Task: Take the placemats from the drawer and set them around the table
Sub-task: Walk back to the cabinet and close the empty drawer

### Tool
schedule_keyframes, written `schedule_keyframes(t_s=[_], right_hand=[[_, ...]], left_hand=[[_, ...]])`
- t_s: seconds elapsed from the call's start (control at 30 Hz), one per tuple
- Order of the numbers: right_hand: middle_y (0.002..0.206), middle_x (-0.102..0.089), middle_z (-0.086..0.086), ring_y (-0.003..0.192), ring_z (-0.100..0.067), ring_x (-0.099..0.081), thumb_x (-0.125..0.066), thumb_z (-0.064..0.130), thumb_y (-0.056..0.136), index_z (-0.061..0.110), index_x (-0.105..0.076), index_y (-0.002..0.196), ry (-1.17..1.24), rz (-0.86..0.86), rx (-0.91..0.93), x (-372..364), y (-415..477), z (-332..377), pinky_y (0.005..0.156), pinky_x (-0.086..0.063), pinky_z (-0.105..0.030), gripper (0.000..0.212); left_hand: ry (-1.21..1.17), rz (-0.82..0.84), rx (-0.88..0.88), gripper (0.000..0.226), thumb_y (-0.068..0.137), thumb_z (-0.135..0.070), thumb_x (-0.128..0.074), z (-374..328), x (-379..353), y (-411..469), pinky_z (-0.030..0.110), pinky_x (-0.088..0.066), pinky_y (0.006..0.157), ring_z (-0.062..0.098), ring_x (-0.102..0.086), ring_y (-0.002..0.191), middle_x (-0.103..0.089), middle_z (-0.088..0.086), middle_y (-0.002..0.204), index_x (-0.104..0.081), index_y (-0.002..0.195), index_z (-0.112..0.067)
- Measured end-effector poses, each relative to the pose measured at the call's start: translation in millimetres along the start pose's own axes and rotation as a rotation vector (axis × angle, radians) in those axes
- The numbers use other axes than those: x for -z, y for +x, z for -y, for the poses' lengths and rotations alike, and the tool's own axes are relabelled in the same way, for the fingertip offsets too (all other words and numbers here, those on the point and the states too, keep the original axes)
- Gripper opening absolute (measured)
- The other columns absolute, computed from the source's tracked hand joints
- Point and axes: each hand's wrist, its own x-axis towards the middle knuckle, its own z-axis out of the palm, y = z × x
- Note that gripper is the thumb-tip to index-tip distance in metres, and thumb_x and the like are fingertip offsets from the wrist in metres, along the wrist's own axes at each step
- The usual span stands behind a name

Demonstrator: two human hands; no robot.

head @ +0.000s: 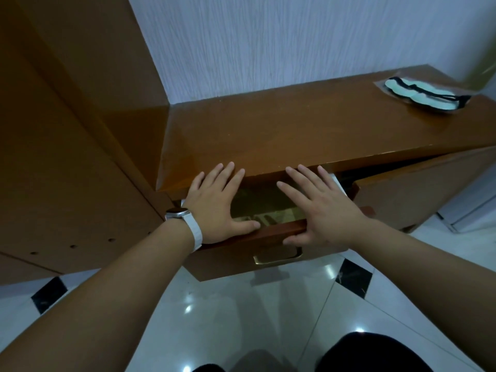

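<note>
**Both hands flat over half-open drawer**

Nearest: dark knees (pixel 370 353) at btm edge, above a glossy white floor (pixel 241 304) w/ black diamond insets. Both forearms reach fwd and up; white watch (pixel 178 212) on L wrist.

Drawer (pixel 233 261) is pulled partway out, brass handle (pixel 277 255) on its front. L hand (pixel 214 200) lies over the drawer's L side, fingers straight and spread, thumb along the front's top edge, fingertips up at the lip of the top (pixel 295 130). It grips nothing. R hand (pixel 322 208) is likewise flat and spread over the R side, thumb down on the front just above the handle, fingers pointing into the gap under the top; also holding nothing.

Between the hands, inside the drawer, a dark olive-gold flat layer shows, prob the mats (pixel 257 200). Can't tell if the palms touch them.

R of the drawer a door (pixel 418 194) stands ajar. Far R on the top lies a clear packet (pixel 424 95) w/ smth pale green and black-edged. A tall brown unit (pixel 67 130) fills the L; pale textured wall (pixel 268 36) behind.
</note>
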Motion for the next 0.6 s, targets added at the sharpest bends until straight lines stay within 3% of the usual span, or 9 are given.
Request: schedule_keyframes(t_s=[0.23,0.6], right_hand=[[0.165,0.01,-0.004,0.15,-0.025,0.017,-0.036,0.091,0.072,0.03,0.001,0.156,0.004,0.011,-0.009,0.1,0.4,0.0,0.121,0.008,-0.05,0.11],[0.165,-0.001,-0.007,0.151,-0.029,0.005,-0.039,0.091,0.071,0.03,-0.007,0.156,-0.013,-0.007,0.007,0.6,4.1,-2.5,0.119,0.008,-0.048,0.108]], left_hand=[[0.138,0.157,-0.067,0.142,0.047,-0.103,-0.035,2.7,9.7,-1.0,0.05,0.003,0.119,0.026,0.019,0.147,0.022,0.003,0.161,0.023,0.15,-0.024],[0.127,0.064,-0.072,0.135,0.053,-0.101,-0.034,3.2,1.0,-1.7,0.05,0.0,0.12,0.026,0.012,0.149,0.013,0.003,0.163,0.014,0.153,-0.024]])
